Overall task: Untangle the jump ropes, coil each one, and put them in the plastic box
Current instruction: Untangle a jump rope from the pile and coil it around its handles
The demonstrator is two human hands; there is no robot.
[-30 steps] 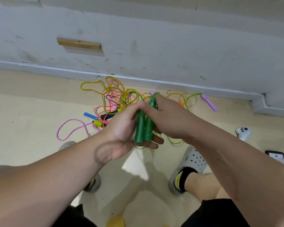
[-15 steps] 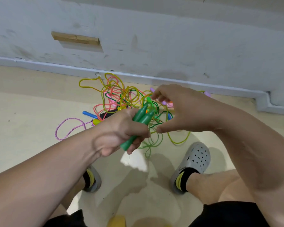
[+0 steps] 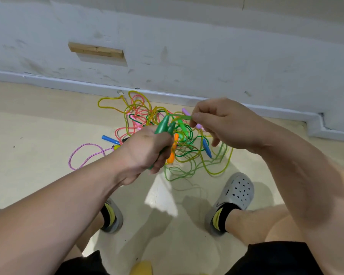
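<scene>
Viewed from above, two bare hands over a floor. Fingers (image 3: 159, 163) of the left hand (image 3: 145, 147) curled tight round two dark green handles (image 3: 163, 126), held side by side, tapered tips poking up past the thumb. Thumb and forefinger of the right hand (image 3: 222, 124) pinched together on a short stretch of green rope (image 3: 182, 116), stretched level from the handle tips. Remaining right fingers loosely bent, gripping nothing. Hands near each other, not touching.

Beneath and beyond the hands, one pile of jump ropes (image 3: 189, 155), tangled, lying on the cream floor (image 3: 38, 175) just beside the white skirting board (image 3: 68, 83). Four cord colours plainly countable:
- yellow cord (image 3: 111, 100), nearest the wall
- pink cord (image 3: 139, 112)
- pale green loops (image 3: 177, 173), trailing toward the feet
- purple speckled cord (image 3: 81, 153), looping out to the left

Loose handles showing in the pile: two blue, left blue handle (image 3: 109, 139) and right blue handle (image 3: 207, 148); an orange handle (image 3: 170, 156); a lilac handle (image 3: 185, 111), partly behind the right fingers. Middle of the pile hidden behind both hands, so no full count possible.

Nearer the camera, two grey perforated clogs (image 3: 236, 193), worn over black socks with yellow stripes. One wooden block (image 3: 95, 50) set in the scuffed white wall (image 3: 226, 46).
</scene>
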